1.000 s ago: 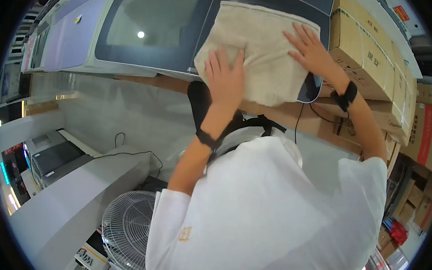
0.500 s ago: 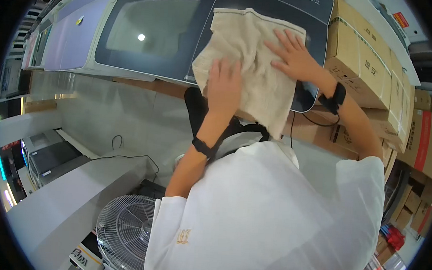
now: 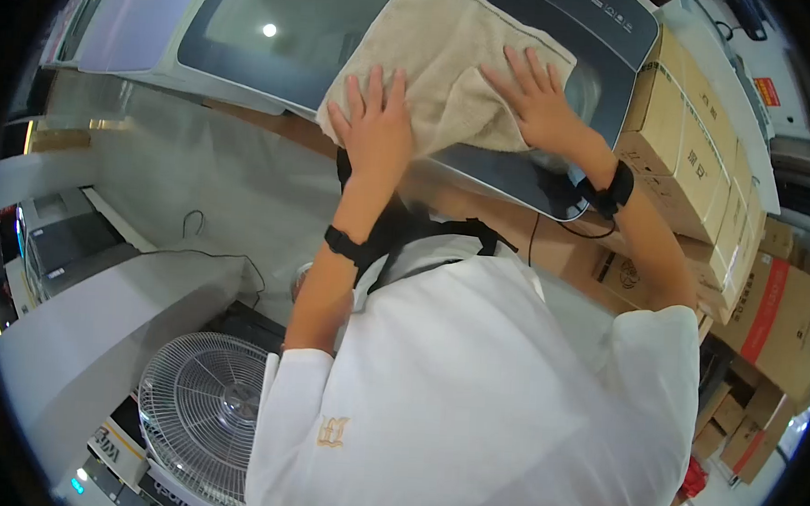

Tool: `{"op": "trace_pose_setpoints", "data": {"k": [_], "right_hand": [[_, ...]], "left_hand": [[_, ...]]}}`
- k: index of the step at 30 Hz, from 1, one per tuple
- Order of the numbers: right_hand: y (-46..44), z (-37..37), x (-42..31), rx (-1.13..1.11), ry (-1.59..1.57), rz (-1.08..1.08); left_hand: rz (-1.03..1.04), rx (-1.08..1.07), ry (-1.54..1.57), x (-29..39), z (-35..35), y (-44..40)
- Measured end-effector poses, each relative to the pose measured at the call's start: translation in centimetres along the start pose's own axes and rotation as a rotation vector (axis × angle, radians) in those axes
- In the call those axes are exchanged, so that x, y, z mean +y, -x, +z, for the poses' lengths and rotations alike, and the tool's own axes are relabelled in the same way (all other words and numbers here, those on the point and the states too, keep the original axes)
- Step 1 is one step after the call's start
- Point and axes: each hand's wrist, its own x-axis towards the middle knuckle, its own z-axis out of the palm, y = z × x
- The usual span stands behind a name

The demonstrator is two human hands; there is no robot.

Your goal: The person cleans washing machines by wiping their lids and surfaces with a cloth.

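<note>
A beige cloth point(image 3: 434, 48) lies over the dark glossy top of what looks like a top-loading washing machine point(image 3: 492, 170). My left hand point(image 3: 376, 132) rests on the cloth's near left part, fingers spread and flat. On its right side, my right hand point(image 3: 548, 114) presses down with fingers apart, the cloth bunched in folds beside the thumb. Beneath the cloth, part of the lid is hidden. Both wrists wear black bands.
Strapped cardboard boxes point(image 3: 682, 130) stand close on the right. Another appliance with a lilac top point(image 3: 138, 24) is at the far left. A wire-caged fan point(image 3: 204, 417) stands behind at lower left. A black cable point(image 3: 585, 233) hangs near the machine's front corner.
The cloth's near edge, which hung over the front, now lies up on the lid, and the cloth is flatter on the left. My left hand's fingers have spread. The view has shifted.
</note>
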Motion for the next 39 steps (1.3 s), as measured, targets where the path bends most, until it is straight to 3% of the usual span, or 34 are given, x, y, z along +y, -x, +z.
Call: {"op": "trace_pose_setpoints", "data": {"k": [4,9,12,15,21,26,29,32,34,36,39], "right_hand": [[-5.8,1.6,3.0,-0.054,0.068,0.050],[-10.7,1.2,0.6,-0.214,0.187,0.164],[-9.8,0.3,-2.0,-0.308,0.328,0.050],[-7.2,0.5,-2.9,-0.156,-0.046,-0.120],[-14.3,-0.2,-1.8,-0.415,0.130,-0.069],[-18.9,0.9,-3.0,-0.330,-0.017,0.112],[-16.7,2.8,-3.7,-0.344,0.116,-0.023],[-13.3,2.4,-5.1,-0.249,-0.007,-0.232],[-13.9,3.2,-4.9,-0.167,0.023,-0.258],[-15.3,4.6,-4.1,-0.073,0.053,-0.285],[-19.7,2.8,-5.0,-0.234,0.175,-0.204]], "left_hand": [[-0.016,0.005,0.030,-2.7,0.9,-3.8],[-0.009,0.083,0.035,-4.0,2.0,-5.4],[-0.030,0.144,0.050,-3.7,1.8,-3.9],[-0.046,0.132,0.108,-4.2,0.2,-1.9],[-0.089,0.061,0.053,-8.7,0.7,-4.7],[-0.143,0.097,0.011,-11.0,2.4,-8.7],[-0.161,0.161,0.040,-10.1,2.0,-7.0],[-0.169,0.187,0.052,-8.7,1.3,-4.1],[-0.158,0.279,0.091,-8.8,1.9,-3.5],[-0.127,0.228,0.033,-9.7,2.4,-4.5],[-0.091,0.172,-0.088,-11.5,2.9,-7.3]]}}
